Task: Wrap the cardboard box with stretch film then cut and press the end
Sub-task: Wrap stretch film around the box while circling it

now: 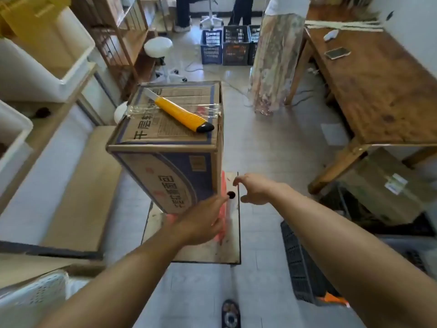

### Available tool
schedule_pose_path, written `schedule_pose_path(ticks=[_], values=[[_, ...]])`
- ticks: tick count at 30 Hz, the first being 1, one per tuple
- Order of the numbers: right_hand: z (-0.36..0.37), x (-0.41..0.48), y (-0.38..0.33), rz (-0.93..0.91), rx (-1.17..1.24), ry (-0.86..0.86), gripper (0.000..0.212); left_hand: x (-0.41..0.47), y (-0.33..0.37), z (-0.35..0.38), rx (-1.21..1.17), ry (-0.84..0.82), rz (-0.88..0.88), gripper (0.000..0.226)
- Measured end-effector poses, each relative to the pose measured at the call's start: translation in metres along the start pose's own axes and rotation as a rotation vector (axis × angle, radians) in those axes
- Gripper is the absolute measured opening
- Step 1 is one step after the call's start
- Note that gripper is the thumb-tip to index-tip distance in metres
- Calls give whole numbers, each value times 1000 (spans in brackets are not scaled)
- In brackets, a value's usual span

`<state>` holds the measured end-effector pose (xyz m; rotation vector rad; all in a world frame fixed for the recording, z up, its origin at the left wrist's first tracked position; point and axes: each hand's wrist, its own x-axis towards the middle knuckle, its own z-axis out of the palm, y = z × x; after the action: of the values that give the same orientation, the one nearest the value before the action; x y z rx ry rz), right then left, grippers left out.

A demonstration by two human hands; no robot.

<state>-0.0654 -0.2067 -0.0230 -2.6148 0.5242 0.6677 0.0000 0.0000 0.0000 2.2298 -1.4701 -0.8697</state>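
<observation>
Cardboard box [165, 147] stands on a floor board [227, 254]; stretch film roll [231, 207] at its 4 o'clock corner.
Roll looks to stand on end, long axis vertical, dark core hole up, glossy clear film tinted pink, against the box's right edge. Left hand [203, 221] is nearer, on the roll from 7 o'clock; can't tell whether it grips. Right hand [254, 189] at the core's 3 o'clock, fingers spread, holding nothing. Yellow plastic utility knife [179, 112] lies on the taped top.

Probably a storeroom: wooden shelving [123, 43], plastic crates [227, 45], worktable [378, 91].
</observation>
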Motion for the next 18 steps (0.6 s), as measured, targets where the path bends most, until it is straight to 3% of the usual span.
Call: schedule_pose_path(ticks=[6,18], values=[[58,46,-3,6,-109,-45,43,1,-31,30,-110,-72,-121,50],[87,60,6,11,-256,109,14,3,-66,24,-122,-46,-208,57]])
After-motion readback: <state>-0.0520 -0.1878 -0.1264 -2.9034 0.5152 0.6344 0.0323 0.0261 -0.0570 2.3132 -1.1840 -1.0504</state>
